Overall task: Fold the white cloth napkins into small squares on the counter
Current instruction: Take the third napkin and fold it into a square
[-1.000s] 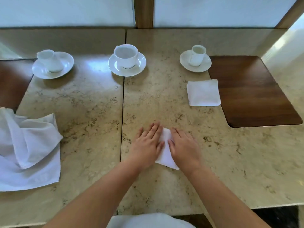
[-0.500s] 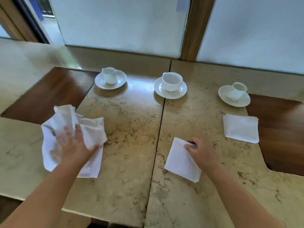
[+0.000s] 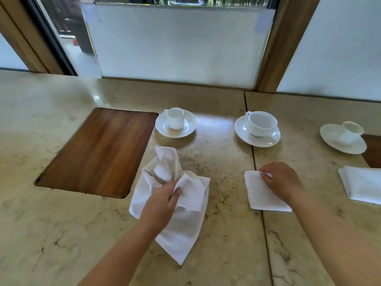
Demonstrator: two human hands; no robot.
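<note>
Gripping crumpled napkin (image 3: 181, 203) in left fingers (image 3: 175, 193), right fingers (image 3: 266, 175) pinching folded napkin (image 3: 259, 195)

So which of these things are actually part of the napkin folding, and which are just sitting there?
Part of the job:
- crumpled napkin, gripped by the left hand
- folded napkin, under the right hand
- second folded napkin, at the far right

Just lying about:
- three cups on saucers
- wooden inlay
</note>
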